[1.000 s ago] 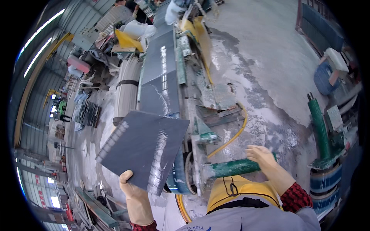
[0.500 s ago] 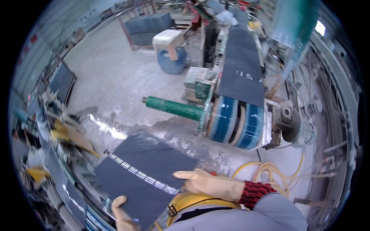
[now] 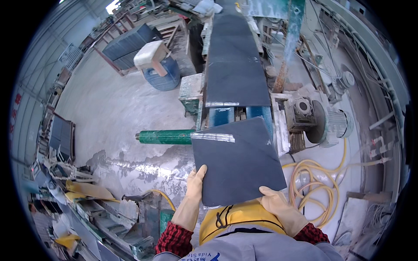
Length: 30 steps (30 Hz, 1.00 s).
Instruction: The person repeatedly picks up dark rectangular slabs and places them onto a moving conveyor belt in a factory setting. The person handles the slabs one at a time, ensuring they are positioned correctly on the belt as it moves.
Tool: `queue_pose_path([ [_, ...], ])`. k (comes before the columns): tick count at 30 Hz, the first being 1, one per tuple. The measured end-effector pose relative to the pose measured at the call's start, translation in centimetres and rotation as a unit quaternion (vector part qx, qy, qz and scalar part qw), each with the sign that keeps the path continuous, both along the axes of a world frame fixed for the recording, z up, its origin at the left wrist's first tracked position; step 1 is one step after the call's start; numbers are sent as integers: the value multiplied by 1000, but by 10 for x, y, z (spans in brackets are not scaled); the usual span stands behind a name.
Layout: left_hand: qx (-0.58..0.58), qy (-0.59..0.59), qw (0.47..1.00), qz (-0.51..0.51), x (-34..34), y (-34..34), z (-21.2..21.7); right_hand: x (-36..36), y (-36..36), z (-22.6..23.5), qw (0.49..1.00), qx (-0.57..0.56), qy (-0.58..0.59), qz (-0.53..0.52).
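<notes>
A square dark grey stone slab (image 3: pixel 239 167) is held tilted in front of my waist, with a strip of reflected light near its far left corner. My left hand (image 3: pixel 196 185), in a cream glove, grips its left edge, thumb on top. My right hand (image 3: pixel 278 206), gloved alike, holds the near right corner with its thumb over the face. The other fingers of both hands are hidden beneath. Just beyond, another dark slab (image 3: pixel 237 82) lies on a conveyor with blue belts (image 3: pixel 221 116). My slab hides part of the belts' near end.
A green roller (image 3: pixel 165 136) sticks out left of the conveyor. A motor (image 3: pixel 335 124) stands at its right, above a coiled yellow hose (image 3: pixel 313 191) on the floor. Farther left are a blue barrel (image 3: pixel 163 78) and stacked slabs (image 3: pixel 130 43). Machinery (image 3: pixel 117 217) fills the lower left.
The slab has come from the lower left round to the conveyor's near end, still in my hands. My view has turned right, and my right hand now grips the near right corner.
</notes>
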<state>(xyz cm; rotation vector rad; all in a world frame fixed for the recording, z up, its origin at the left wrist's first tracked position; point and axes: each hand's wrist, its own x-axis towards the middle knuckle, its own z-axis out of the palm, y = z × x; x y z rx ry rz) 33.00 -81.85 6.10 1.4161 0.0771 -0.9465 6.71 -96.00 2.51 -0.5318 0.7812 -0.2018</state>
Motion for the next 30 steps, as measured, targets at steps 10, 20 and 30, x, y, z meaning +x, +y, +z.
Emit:
queue_pose_path([
  [10, 29, 106, 994, 25, 22, -29, -120, -21, -37, -31, 843, -409, 171, 305],
  [20, 49, 36, 998, -19, 24, -30, -130, 118, -118, 68, 540, -803, 215, 134],
  [30, 83, 3, 996, -38, 38, -36, -136, 299, -114, -3, 421, -863, 145, 238],
])
